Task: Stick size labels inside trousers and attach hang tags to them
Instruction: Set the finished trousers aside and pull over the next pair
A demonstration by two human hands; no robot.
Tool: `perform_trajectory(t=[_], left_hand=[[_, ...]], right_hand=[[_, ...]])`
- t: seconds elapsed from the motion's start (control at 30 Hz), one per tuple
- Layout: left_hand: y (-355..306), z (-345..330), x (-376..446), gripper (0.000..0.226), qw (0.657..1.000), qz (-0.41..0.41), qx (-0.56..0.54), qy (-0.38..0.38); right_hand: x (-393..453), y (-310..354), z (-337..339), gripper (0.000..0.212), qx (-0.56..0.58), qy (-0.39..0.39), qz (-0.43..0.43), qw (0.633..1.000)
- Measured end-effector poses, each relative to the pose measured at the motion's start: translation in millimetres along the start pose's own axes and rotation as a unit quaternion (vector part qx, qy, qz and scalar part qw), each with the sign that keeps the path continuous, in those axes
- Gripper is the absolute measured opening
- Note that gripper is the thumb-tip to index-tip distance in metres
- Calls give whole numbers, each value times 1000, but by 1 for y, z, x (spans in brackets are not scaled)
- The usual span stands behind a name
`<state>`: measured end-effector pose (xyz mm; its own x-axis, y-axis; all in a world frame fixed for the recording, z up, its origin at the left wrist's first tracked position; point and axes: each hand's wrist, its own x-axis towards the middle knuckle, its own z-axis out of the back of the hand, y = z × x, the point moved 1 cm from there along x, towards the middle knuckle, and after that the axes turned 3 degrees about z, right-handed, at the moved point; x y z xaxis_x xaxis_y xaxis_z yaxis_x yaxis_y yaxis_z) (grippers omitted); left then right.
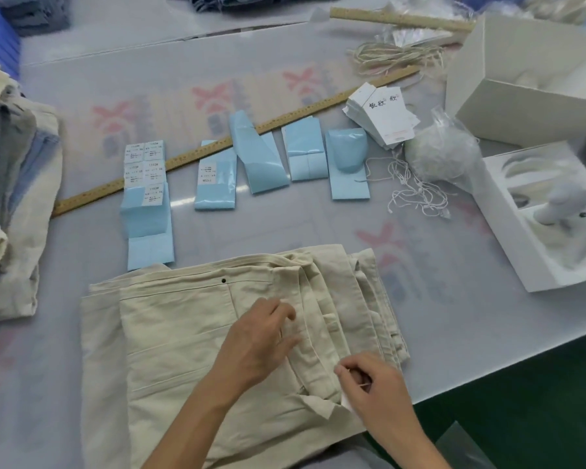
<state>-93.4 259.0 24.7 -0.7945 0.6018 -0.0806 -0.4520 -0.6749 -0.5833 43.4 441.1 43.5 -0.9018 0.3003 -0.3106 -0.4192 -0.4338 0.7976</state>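
Cream trousers (183, 336) lie folded on the table in front of me, waistband to the right. My left hand (261, 343) rests on the cloth near the waistband, fingers loosely bent. My right hand (369, 387) pinches a thin string with a white hang tag (347, 402) at the waistband's near edge. Blue label sheets (146, 191) with white size stickers lie in a row beyond the trousers. A stack of white hang tags (383, 116) sits at the back right, with loose white strings (416, 191) beside it.
A long wooden ruler (251, 133) runs diagonally behind the label sheets. Open white boxes (521, 96) stand on the right, next to a clear plastic bag (444, 154). A pile of folded garments (11, 198) lies at the left. The table edge drops off at the lower right.
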Motion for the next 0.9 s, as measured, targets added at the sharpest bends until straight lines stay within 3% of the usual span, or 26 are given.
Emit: perform_trajectory(t=[0.1,0.2,0.43,0.53,0.67,0.9], left_hand=[[10,-6,-16,32,999,-12,18,45],[10,-12,-23,25,1000,-5,-9,7],[12,-6,-25,22,969,101,-227,2],[15,-5,-26,25,943,150,-296,24],[18,-2,-21,32,914,199,-351,30],[12,6,-19,31,898,215,-382,27]], right_hand=[[6,1,-22,20,-25,-3,37,999],[13,5,-34,13,-73,-6,77,994],[19,21,-56,10,-113,-3,125,986],[18,25,-64,12,-114,-17,113,987],[21,29,-74,26,-73,-66,35,995],[17,35,-89,24,-59,-55,14,997]])
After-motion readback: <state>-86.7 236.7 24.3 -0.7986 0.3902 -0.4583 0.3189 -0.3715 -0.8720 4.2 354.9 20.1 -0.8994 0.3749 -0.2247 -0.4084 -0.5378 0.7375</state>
